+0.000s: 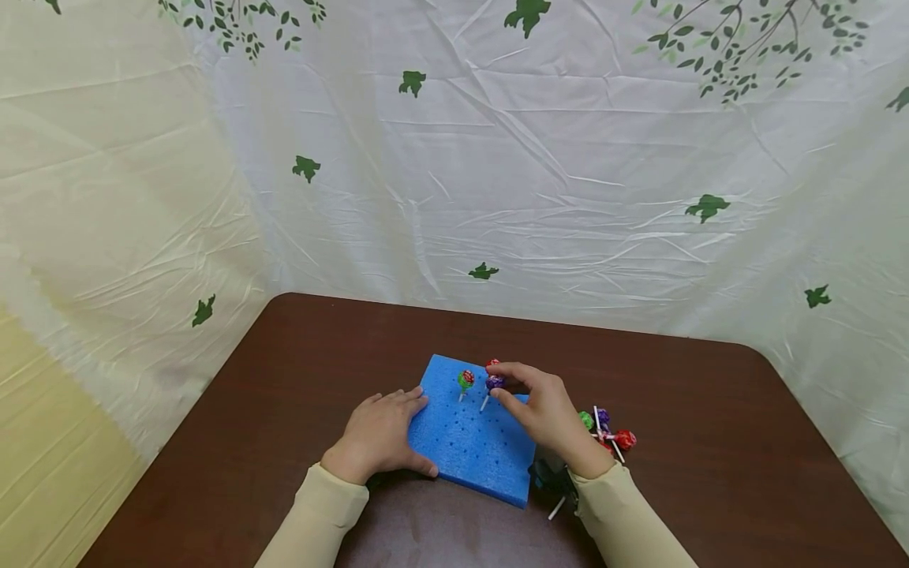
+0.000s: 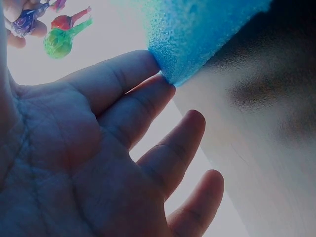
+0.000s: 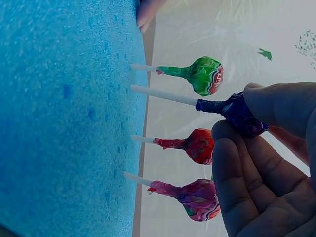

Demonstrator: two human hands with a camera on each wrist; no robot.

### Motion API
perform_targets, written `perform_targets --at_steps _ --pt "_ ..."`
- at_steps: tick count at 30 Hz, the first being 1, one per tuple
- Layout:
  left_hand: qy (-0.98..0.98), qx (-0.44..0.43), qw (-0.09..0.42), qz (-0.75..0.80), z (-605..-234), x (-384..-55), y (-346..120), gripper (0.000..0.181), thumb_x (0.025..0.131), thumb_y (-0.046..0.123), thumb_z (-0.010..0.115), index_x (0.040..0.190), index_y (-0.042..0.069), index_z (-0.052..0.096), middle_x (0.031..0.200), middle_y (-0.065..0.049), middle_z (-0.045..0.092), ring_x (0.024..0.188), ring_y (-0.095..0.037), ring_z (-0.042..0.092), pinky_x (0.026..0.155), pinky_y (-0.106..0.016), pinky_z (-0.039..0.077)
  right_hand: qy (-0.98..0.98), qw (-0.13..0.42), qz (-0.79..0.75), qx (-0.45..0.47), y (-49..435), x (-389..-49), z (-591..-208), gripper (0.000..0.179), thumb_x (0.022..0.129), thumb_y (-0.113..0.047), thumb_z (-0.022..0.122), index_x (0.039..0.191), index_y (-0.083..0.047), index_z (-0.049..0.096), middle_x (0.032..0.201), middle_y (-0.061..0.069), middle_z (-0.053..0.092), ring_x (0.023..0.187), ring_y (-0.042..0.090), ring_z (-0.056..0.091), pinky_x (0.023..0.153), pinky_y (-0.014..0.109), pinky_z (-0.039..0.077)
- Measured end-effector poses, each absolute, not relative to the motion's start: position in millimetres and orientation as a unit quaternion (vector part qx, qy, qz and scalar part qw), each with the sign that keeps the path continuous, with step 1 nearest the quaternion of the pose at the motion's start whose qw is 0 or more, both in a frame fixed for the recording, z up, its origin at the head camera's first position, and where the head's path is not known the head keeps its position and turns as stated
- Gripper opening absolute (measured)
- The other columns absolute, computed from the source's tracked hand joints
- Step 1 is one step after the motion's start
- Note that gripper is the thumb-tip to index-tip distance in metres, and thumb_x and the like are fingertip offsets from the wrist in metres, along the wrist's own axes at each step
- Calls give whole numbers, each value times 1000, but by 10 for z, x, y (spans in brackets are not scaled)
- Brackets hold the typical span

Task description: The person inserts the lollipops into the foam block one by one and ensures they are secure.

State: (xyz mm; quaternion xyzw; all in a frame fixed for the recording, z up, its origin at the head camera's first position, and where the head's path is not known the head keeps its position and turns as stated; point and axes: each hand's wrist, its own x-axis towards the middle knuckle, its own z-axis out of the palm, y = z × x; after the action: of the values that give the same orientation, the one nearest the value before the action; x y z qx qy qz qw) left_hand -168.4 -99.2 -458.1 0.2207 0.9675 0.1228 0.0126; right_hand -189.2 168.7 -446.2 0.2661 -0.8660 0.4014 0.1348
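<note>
My right hand (image 1: 545, 410) pinches a purple lollipop (image 3: 242, 114) by its wrapped candy head, between thumb and fingers. Its white stick points down at the blue foam board (image 1: 472, 454), the tip right at the surface. Around it a green lollipop (image 3: 206, 76), a red lollipop (image 3: 198, 146) and a pink lollipop (image 3: 197, 199) stand with their sticks in the foam. My left hand (image 1: 383, 434) rests at the board's left side, fingers extended and thumb near the front corner; in the left wrist view two fingertips (image 2: 148, 61) touch the foam edge.
Rows of small holes dot the board. Right of it, partly behind my right wrist, lies a pile of loose lollipops (image 1: 625, 439). A lollipop stick (image 1: 557, 507) shows under the right forearm. The brown table (image 1: 341, 339) ends at a white leaf-print curtain (image 1: 568, 237).
</note>
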Motion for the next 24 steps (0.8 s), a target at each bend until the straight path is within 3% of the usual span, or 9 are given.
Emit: perform_targets --at_steps 7,24 --pt "967 221 16 122 -4569 -1680 -991 107 59 69 84 143 9 55 150 -8 48 137 -33 44 109 -54 34 -869 129 399 264 1679 -1890 -4476 35 91 -8 74 125 -10 67 107 1 71 93 21 70 82 45 57" --pt "968 218 18 125 -4565 -1692 -983 108 60 68 85 144 9 54 151 -8 47 138 -33 43 110 -55 33 -876 123 386 262 1665 -1897 -4479 35 90 -10 75 124 -9 67 106 -2 71 93 16 70 81 43 58"
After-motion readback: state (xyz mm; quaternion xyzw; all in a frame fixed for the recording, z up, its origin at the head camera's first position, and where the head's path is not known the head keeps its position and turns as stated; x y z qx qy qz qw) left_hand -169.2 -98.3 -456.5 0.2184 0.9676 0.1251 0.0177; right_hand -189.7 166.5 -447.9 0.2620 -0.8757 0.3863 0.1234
